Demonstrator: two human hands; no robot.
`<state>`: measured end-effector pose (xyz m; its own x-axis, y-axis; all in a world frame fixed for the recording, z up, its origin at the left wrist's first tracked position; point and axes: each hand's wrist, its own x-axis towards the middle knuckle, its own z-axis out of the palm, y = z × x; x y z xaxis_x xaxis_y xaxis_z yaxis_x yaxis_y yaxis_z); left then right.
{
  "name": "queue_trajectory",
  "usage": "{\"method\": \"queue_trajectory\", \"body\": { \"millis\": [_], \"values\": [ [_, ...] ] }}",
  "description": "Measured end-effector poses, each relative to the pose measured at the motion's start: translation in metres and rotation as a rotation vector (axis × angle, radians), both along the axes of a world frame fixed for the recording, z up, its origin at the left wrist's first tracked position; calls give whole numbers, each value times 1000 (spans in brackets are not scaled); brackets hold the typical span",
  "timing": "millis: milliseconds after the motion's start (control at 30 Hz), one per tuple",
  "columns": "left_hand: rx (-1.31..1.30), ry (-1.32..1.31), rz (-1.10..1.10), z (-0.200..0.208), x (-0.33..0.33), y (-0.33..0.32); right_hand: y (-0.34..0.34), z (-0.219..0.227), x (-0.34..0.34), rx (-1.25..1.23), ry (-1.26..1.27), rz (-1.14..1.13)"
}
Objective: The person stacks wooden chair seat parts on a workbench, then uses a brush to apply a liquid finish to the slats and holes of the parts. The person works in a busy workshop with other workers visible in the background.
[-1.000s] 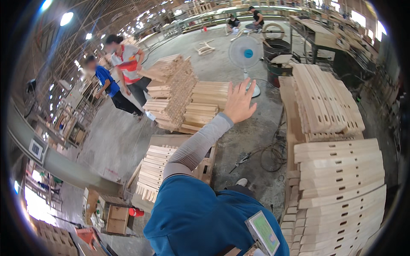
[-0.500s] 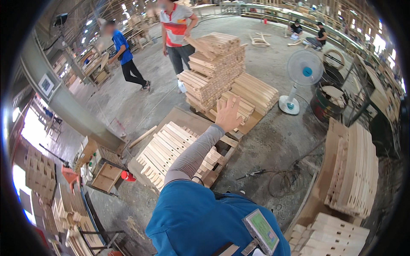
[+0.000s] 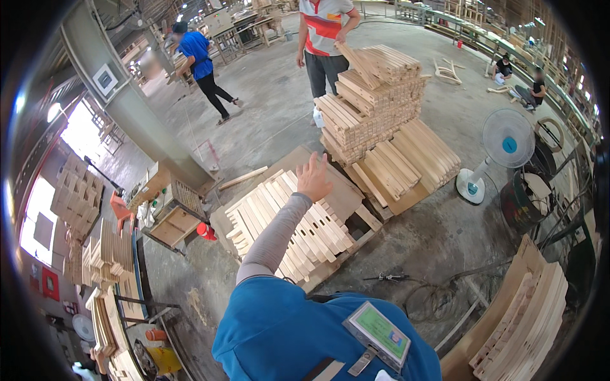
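Note:
My left hand (image 3: pixel 314 180) is stretched out ahead, fingers spread, holding nothing. It appears over the far side of a pile of pale wooden slats (image 3: pixel 264 219), some with dark slots cut in them; whether it touches them I cannot tell. The slats lie on a low pallet with a brown sheet (image 3: pixel 343 184). Farther right rises a tall stepped stack of wooden strips (image 3: pixel 375 105), with lower rows of boards (image 3: pixel 429 149) beside it. My right hand is out of sight.
A person in a striped shirt (image 3: pixel 324 32) stands behind the tall stack; another in blue (image 3: pixel 196 54) is at far left. A white fan (image 3: pixel 508 140) stands right, near a drum (image 3: pixel 527 200). A hose (image 3: pixel 432 295) lies on the floor. A steel column (image 3: pixel 130 108) rises left.
The view has turned left, so the stacks appear farther right. My left hand has shifted from in front of the tall stack to above the slotted slats. The person in blue has taken a step.

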<state>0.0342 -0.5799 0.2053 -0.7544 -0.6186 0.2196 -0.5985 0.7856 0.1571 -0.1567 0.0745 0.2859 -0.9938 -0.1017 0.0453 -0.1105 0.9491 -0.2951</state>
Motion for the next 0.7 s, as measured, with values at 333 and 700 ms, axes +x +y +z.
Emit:
{"method": "queue_trajectory", "body": {
  "millis": [333,700],
  "values": [
    [101,-62,112,-24,0,26,22,5,-36,-23,12,7],
    [59,-102,-126,-49,-100,59,171,47,62,-5,93,-350]
  ]
}}
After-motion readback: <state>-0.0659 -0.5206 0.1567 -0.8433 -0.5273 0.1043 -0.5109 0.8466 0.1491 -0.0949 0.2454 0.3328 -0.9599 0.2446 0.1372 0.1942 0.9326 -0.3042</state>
